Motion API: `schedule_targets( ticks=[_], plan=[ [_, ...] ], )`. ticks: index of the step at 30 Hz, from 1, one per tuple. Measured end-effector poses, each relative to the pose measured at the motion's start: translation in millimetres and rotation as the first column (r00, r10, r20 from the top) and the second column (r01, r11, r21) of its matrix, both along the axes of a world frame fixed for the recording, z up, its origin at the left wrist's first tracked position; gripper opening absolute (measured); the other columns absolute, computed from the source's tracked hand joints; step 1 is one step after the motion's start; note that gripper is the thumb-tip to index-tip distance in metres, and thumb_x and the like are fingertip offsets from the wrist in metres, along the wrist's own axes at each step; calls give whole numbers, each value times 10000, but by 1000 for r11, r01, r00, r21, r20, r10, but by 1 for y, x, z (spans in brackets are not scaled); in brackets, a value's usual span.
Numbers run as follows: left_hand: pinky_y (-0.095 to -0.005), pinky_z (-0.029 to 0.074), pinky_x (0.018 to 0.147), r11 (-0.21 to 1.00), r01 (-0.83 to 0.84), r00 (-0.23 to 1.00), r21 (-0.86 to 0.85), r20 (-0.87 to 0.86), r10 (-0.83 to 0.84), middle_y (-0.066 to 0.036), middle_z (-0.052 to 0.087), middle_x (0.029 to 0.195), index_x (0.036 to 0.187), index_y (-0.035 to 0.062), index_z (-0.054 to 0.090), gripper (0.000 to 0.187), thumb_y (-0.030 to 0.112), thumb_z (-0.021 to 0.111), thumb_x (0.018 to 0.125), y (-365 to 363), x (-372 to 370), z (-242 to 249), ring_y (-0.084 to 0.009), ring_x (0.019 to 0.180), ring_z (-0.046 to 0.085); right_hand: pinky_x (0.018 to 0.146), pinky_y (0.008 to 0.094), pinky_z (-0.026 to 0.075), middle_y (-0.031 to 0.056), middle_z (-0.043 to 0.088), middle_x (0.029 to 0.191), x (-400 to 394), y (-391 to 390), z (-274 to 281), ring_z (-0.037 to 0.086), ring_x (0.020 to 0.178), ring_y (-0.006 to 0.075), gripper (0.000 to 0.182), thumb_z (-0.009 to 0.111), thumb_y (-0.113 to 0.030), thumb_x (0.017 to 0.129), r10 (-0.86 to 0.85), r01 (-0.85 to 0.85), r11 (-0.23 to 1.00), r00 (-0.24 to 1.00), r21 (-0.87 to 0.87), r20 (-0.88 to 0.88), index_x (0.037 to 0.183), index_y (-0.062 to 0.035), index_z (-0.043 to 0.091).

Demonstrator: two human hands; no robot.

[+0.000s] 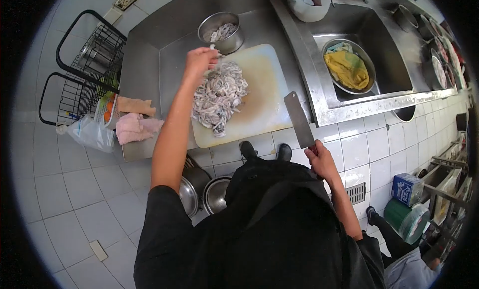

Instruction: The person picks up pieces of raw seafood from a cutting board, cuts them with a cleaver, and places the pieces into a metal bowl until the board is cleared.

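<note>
My right hand [323,161] grips the dark handle of a cleaver [298,120], its broad blade beside the right edge of the cutting board [267,82]. On the board lies a heap of pale grey-white squid pieces [219,95], cut or tentacle-like. Over the top of this heap, my left hand [200,62] has its fingers curled together, with a small pale squid piece [213,47] at the fingertips. Just beyond that hand stands a round metal pot [234,39] with more squid inside.
At right is a steel sink [391,54] holding a bowl with a yellow cloth [347,69]. A pink towel [134,128] lies on the counter's left end by wire baskets [85,64]. Metal pots [215,191] stand below. Another person's leg [394,234] shows at lower right.
</note>
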State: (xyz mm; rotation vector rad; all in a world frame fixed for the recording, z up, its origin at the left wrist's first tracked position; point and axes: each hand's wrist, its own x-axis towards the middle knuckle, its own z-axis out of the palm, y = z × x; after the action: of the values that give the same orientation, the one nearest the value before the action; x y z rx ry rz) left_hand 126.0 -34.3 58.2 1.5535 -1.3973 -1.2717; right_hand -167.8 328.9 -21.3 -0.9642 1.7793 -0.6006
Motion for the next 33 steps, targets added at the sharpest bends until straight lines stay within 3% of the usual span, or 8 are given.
schedule_targets(
  ticks=[6, 7, 10, 13, 17, 20, 26, 33],
  plan=[
    [-307, 565, 721, 985, -4, 990, -171, -140, -20, -139, 714, 1039, 1246, -74, 612, 474, 214, 749, 895, -68, -7, 43, -170, 858, 677, 784, 446, 519, 246, 701, 937, 4, 3, 6, 686, 898, 414, 254, 642, -193, 960, -17, 17, 1000, 1000, 0, 7, 1022, 30, 537],
    [-328, 559, 789, 967, -45, 999, -250, -27, 39, -197, 692, 1153, 1336, -104, 546, 633, 264, 772, 874, -73, -13, 48, -228, 951, 681, 786, 447, 519, 247, 700, 937, 5, 5, 5, 686, 900, 415, 255, 641, -193, 960, -14, 14, 1000, 1000, 2, -1, 1023, 30, 535],
    [-336, 544, 812, 973, 53, 954, -225, 298, 17, -209, 697, 1176, 1324, -98, 566, 688, 323, 800, 834, -71, -21, 46, -242, 983, 687, 792, 449, 517, 250, 697, 936, 7, 5, 5, 685, 903, 418, 255, 640, -191, 961, -7, 7, 1000, 1000, -9, -10, 1027, 30, 528],
    [-368, 540, 756, 913, 347, 798, -215, 579, -167, -128, 758, 855, 877, 19, 778, 354, 352, 822, 766, -40, -24, -1, -237, 812, 722, 794, 451, 515, 252, 694, 931, 8, 7, 2, 684, 899, 418, 256, 640, -190, 963, -20, 20, 1000, 1000, -9, 5, 1026, 28, 523],
    [-438, 555, 803, 856, 516, 419, 36, 861, -289, -180, 732, 945, 858, 10, 759, 229, 225, 756, 781, 39, -34, -59, -348, 916, 700, 793, 451, 513, 251, 691, 924, 9, 5, 8, 684, 895, 413, 255, 641, -191, 964, -24, 24, 999, 1000, 26, 0, 1017, 28, 520],
    [-477, 538, 878, 787, 575, 351, -225, 936, 12, -198, 682, 1053, 883, 13, 760, 164, 135, 697, 792, 72, -31, -86, -372, 1039, 644, 789, 447, 512, 248, 690, 918, 9, 4, 10, 683, 885, 410, 253, 641, -190, 964, -26, 26, 999, 1000, 26, 1, 1014, 25, 519],
    [-471, 533, 893, 798, 570, 369, -197, 929, -34, -206, 656, 1093, 887, -3, 752, 155, 83, 670, 788, 71, -21, -96, -393, 1079, 621, 781, 438, 514, 244, 691, 915, 8, 3, 10, 684, 877, 400, 248, 642, -186, 963, -26, 26, 999, 1000, 18, 16, 1011, 24, 519],
    [-380, 534, 786, 936, 344, 688, -70, 698, -200, -164, 728, 880, 882, -1, 741, 211, 186, 762, 786, 41, 3, -72, -279, 851, 699, 796, 440, 521, 243, 699, 947, 7, 7, 7, 690, 917, 402, 250, 643, -183, 962, -16, 16, 1000, 1000, -25, -5, 1016, 28, 522]
  ],
)
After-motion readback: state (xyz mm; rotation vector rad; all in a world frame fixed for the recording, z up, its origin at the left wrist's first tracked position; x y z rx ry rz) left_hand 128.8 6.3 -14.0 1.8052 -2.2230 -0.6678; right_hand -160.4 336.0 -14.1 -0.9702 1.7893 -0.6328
